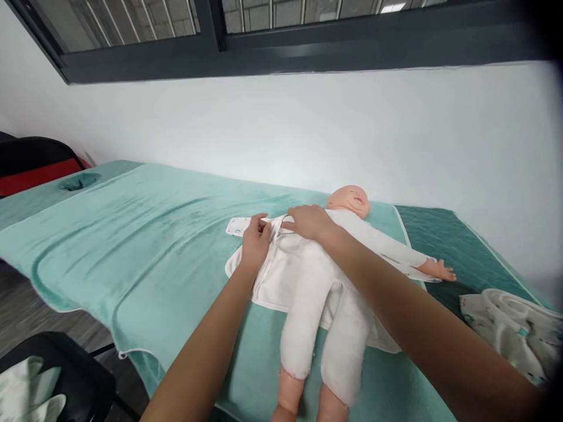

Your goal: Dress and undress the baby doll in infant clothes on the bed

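A baby doll (352,201) lies on its back on a teal towel (145,234), dressed in a white garment (303,275). My left hand (255,237) pinches the garment's left flap near the doll's shoulder, fingers closed on the cloth. My right hand (310,221) rests on the doll's chest and grips the garment's edge beside the left hand. The doll's near-side sleeve (240,225) sticks out to the left, flat on the towel. Its other arm (435,269) stretches to the right with its hand bare. Bare legs (290,395) show below the trousers.
A crumpled patterned cloth (514,328) lies at the right on a dark green quilted cover (440,234). A white wall and a dark window frame (264,53) are behind the bed. A black chair (57,375) with pale cloth stands at the lower left. A red and black seat (35,164) is far left.
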`<move>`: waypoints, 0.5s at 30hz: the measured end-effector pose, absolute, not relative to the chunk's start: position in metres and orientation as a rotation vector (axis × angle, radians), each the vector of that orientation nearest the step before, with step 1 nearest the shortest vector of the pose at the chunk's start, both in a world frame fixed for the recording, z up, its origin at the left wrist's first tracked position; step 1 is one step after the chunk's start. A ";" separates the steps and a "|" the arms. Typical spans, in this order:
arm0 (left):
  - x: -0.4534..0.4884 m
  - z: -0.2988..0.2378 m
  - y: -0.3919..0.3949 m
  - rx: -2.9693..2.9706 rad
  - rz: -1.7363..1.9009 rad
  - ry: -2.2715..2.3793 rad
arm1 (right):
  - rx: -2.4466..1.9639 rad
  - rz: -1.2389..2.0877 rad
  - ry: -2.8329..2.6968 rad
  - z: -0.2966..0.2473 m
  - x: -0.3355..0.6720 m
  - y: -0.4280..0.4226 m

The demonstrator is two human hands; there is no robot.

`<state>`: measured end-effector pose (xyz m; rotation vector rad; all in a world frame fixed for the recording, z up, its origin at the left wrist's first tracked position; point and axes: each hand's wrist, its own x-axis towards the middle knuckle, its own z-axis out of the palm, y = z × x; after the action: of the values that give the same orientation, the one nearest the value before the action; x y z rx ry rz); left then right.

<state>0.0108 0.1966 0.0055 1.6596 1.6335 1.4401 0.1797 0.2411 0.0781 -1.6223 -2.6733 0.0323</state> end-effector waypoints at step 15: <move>0.011 0.010 0.187 1.962 1.161 2.214 | -1.305 0.179 -2.034 0.105 0.225 0.200</move>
<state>0.0115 0.1869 0.0097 1.9620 2.2136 1.1606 0.2247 0.1999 0.1050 -1.3046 -2.0341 0.1787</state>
